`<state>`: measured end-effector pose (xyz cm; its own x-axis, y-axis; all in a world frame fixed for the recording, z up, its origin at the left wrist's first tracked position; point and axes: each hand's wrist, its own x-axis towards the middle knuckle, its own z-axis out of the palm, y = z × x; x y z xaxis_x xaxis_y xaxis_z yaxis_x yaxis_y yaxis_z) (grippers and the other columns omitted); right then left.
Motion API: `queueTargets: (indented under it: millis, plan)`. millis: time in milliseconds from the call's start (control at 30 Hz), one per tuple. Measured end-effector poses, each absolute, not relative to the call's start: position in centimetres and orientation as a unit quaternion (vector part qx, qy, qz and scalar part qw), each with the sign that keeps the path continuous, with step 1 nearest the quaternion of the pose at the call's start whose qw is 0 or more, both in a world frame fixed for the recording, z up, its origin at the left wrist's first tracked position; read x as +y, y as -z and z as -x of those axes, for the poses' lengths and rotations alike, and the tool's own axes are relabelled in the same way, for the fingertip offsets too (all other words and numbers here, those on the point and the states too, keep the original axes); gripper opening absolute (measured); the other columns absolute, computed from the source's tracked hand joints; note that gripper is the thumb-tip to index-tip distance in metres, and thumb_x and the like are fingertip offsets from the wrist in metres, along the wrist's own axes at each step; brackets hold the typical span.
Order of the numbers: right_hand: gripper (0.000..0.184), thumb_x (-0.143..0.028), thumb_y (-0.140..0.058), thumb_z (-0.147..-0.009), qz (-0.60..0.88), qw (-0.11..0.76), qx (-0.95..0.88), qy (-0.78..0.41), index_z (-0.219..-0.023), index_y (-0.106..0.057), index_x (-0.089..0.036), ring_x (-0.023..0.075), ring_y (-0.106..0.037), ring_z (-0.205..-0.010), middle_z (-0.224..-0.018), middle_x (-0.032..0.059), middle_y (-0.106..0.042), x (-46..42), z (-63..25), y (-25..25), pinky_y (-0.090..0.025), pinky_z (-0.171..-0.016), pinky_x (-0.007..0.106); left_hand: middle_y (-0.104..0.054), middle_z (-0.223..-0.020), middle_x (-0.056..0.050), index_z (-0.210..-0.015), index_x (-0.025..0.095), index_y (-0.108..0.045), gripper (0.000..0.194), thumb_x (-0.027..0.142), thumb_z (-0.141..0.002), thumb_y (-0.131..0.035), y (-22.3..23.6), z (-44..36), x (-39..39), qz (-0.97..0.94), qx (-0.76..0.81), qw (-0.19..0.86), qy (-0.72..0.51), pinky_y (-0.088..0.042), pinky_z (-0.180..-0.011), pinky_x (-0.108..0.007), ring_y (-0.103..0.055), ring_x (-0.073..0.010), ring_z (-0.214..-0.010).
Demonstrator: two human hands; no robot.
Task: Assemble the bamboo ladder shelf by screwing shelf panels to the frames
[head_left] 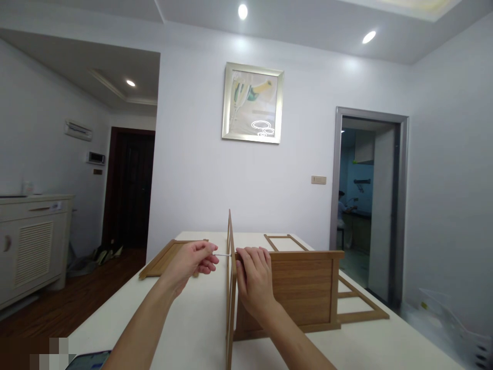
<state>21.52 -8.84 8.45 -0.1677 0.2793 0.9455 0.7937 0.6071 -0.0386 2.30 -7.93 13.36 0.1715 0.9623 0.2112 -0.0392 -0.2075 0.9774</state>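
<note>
My left hand pinches a thin silver hex key between thumb and fingers. The key's far end meets the outer side of an upright wooden frame, near the top of a joined wooden panel. Opposite it, my right hand is wrapped over the panel's top rail, right at the corner where panel and frame meet. The fingers curl over the edge and the thumb lies along the frame. Whatever the key's tip sits in is too small to make out.
On the white table lie a flat wooden panel at the left and open wooden frames behind and right of the assembly. A phone is at the near left edge. A person is visible through the doorway.
</note>
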Motion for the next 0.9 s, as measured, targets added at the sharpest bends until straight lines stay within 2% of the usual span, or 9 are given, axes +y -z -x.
queueTargets:
  millis: [900]
  plan:
    - [0.025, -0.018, -0.043, -0.095, 0.369, 0.529, -0.725, 0.243, -0.113, -0.060, -0.022, 0.0214, -0.055, -0.098, -0.104, 0.0058, -0.065, -8.85, -21.54, -8.48, -0.032, -0.101, 0.043, -0.071, -0.081, -0.007, -0.090, 0.013, -0.062, 0.040, 0.048, -0.074, -0.074, -13.38, -2.03, -7.89, -0.603, 0.391, 0.486, -0.497, -0.046, -0.060, -0.025, -0.063, -0.0138, -0.065]
